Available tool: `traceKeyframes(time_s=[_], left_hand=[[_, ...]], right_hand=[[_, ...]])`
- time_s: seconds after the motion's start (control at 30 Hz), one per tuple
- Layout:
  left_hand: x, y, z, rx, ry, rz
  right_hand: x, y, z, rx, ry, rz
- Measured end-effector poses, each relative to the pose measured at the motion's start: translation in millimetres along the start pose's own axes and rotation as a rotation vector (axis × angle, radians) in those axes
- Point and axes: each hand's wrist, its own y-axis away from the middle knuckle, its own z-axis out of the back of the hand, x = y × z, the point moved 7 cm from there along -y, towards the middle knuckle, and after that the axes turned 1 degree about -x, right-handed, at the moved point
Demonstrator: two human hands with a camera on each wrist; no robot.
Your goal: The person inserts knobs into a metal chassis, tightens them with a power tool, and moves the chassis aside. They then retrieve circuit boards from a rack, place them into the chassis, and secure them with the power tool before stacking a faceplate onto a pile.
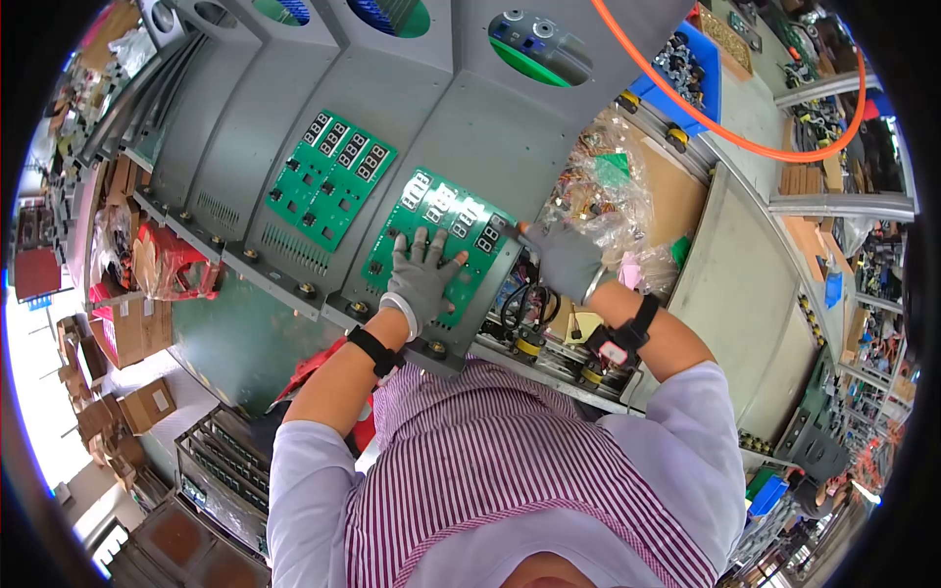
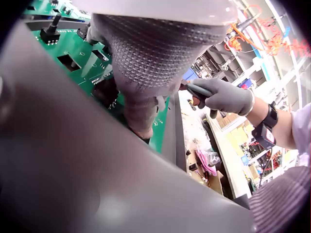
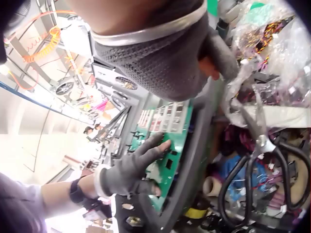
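Note:
A green circuit board (image 1: 438, 218) with digit displays lies on a grey metal panel (image 1: 490, 137). My gloved left hand (image 1: 423, 274) presses flat on the board, fingers spread, which the right wrist view also shows (image 3: 131, 167). At the panel's right edge, my gloved right hand (image 1: 567, 260) is curled. In the left wrist view, that right hand (image 2: 223, 96) grips a tool (image 2: 194, 90) with a dark green and red handle. The tool's tip is hidden behind the panel edge.
A second green board (image 1: 331, 176) sits on the neighbouring panel to the left. Clear bags of wired parts (image 1: 603, 191) lie to the right, scissors (image 3: 257, 155) below them. An orange hose (image 1: 745, 137) arcs overhead. Cardboard boxes (image 1: 137, 402) stand on the floor.

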Motion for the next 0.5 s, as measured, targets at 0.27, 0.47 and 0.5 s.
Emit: traceKeyframes(time_s=[0.27, 0.47, 0.5], left_hand=[[-1.0, 3.1, 4.1, 0.011, 0.022, 0.016], [1.2, 2.5, 5.1, -0.009, 0.054, 0.005], [0.9, 2.8, 5.7, -0.005, 0.057, 0.002]], right_hand=[[56.4, 1.9, 26.7, -0.101, 0.001, 0.191], [6.8, -52.2, -2.3, -0.151, 0.104, -0.063], [7.6, -51.3, 1.3, -0.158, 0.093, -0.058]])
